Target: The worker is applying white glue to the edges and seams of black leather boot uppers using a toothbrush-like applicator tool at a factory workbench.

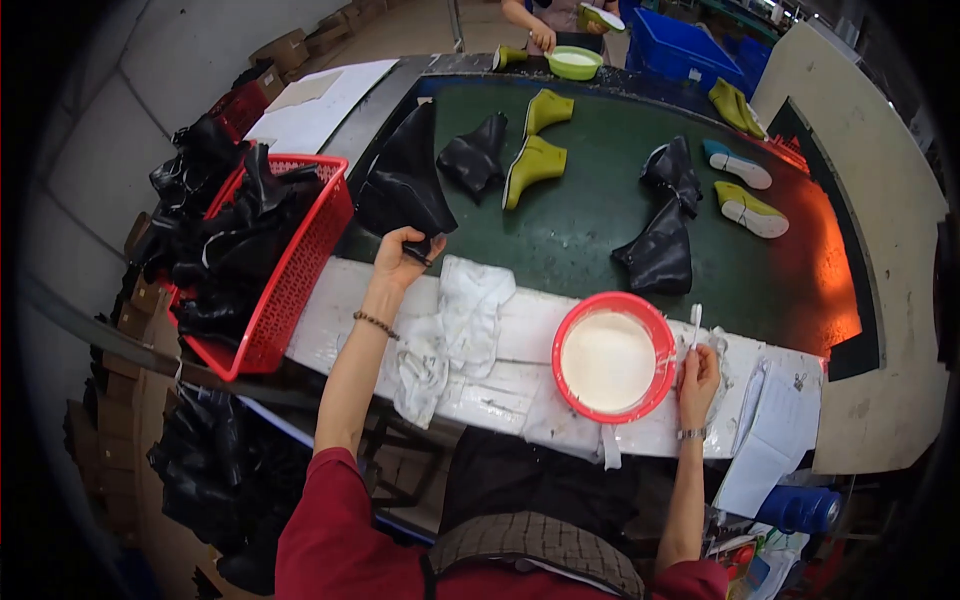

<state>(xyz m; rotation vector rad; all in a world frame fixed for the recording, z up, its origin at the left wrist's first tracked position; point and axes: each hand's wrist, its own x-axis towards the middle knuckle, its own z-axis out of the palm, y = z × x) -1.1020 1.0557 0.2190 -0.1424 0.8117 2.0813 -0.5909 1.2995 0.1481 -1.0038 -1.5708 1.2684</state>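
Note:
My left hand (402, 257) reaches forward and grips the lower edge of a black boot upper (405, 180) lying on the dark green belt (580, 215). My right hand (697, 377) holds a small white brush (695, 322) upright, beside a red bowl (661, 340) filled with white glue. A white cloth (455, 330) lies crumpled on the white work ledge (330, 310) between my hands.
A red basket (290, 285) of black uppers stands at my left. More black uppers (660, 245) and lime-green lasts (535, 170) lie on the belt, with soles (750, 210) at right. Another person's hands (543, 38) work by a green bowl (574, 62) at the far end. Papers (775, 430) lie at right.

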